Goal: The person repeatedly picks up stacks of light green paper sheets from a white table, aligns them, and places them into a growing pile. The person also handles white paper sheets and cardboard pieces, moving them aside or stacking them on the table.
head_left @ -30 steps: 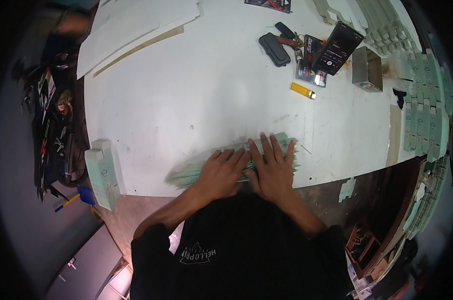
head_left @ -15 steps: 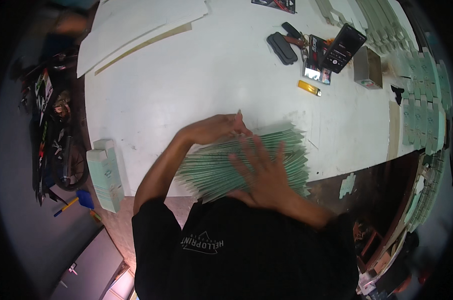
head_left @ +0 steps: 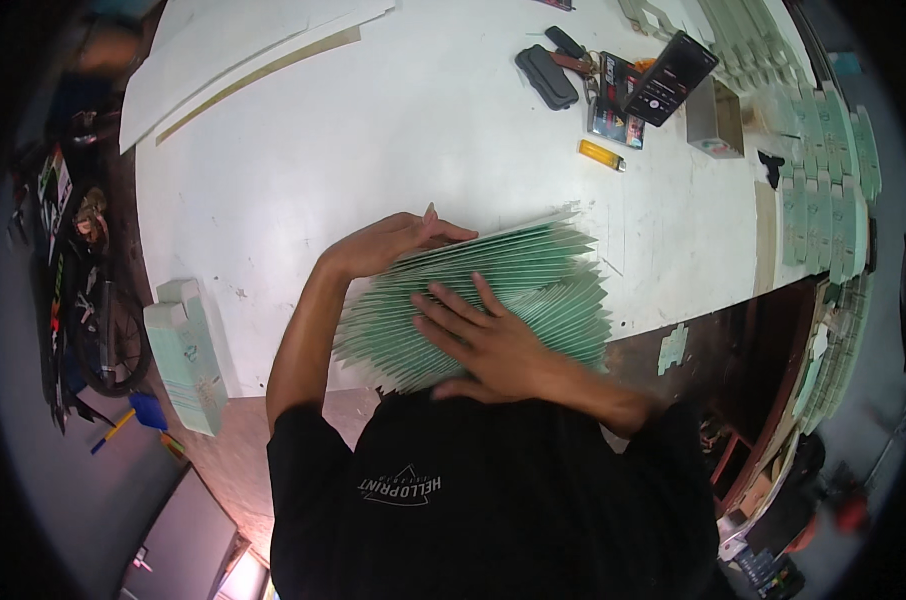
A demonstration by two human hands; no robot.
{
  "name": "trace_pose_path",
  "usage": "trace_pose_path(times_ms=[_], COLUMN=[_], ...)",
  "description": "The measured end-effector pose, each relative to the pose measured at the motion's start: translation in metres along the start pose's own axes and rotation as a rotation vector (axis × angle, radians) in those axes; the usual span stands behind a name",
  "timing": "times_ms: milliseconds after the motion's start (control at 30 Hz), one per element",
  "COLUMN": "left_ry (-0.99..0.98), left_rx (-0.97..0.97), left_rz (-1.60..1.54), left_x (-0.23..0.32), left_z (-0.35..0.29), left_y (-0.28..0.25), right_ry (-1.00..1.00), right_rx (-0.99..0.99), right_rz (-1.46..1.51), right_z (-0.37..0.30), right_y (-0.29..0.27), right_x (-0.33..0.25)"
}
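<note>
A fanned stack of thin pale-green flat cards (head_left: 548,265), like unfolded carton blanks, lies at the table's near edge against my body. My right hand (head_left: 488,345) rests flat on top of it, fingers spread over the overlapping edges. At the stack's far left edge is my left hand (head_left: 403,243), its thumb raised and its fingers stretched along the outermost card. Part of the left fingers is hidden behind that edge. Neither hand is wrapped round anything.
The white table (head_left: 273,150) carries a yellow lighter (head_left: 601,154), a phone (head_left: 673,78) leaning by a small box (head_left: 715,120), and a dark case (head_left: 547,78). Green cartons (head_left: 188,360) stand at the left edge. More green blanks (head_left: 823,225) are stacked at right. White sheets (head_left: 223,50) lie far left.
My right hand has slid left and slightly nearer across the stack. My left hand has shifted left along the far edge. The cards now lie more evenly fanned.
</note>
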State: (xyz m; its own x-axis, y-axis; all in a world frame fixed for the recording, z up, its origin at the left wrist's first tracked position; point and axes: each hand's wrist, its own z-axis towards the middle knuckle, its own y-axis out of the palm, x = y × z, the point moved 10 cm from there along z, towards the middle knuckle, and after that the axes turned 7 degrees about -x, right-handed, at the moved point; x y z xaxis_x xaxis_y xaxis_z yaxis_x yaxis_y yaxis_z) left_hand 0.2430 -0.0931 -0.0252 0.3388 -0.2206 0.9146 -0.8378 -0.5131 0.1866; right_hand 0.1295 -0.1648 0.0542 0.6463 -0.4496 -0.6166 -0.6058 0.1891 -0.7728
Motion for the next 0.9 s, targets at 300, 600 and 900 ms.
trace_pose_path(times_ms=[300,600,900], left_ry=[-0.034,0.393,0.231], left_rx=[-0.029,0.728,0.689], left_rz=[0.34,-0.057,-0.016], left_x=[0.022,-0.001,-0.042], left_z=[0.026,-0.073,-0.108], left_y=[-0.021,-0.054,0.05], right_ry=[0.317,0.292,0.249], right_rx=[0.742,0.62,0.498], right_rz=[0.577,0.821,0.94], right_z=[-0.092,-0.099,-0.133], right_y=[-0.041,-0.04,0.004], right_x=[0.209,0.207,0.173])
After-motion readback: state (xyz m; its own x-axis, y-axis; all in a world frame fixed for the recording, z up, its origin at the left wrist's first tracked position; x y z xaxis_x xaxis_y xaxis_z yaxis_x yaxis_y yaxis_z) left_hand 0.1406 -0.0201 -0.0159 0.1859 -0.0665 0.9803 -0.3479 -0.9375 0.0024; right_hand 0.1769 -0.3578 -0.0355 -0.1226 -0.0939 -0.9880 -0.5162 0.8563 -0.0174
